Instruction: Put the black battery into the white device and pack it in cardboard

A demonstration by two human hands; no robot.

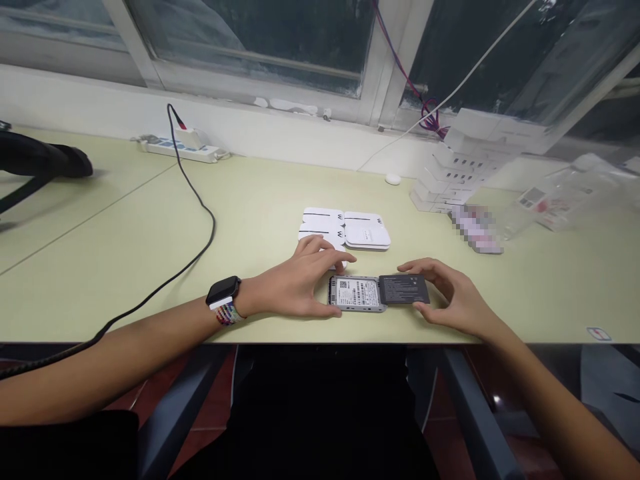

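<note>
Right hand (455,299) pinches the battery (404,289), which meets the right end of the case (356,295), their long axes nearly in line. Left hand (303,285), nearer the case, straddles its left end, thumb and fingers apart; whether they clamp it, I cannot tell.

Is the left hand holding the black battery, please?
No, the right hand has the black battery, while the left hand is at the gray device.

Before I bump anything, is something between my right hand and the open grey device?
Yes: the dark flat block. The right hand holds its right end, and its left end reaches the open grey device.
</note>
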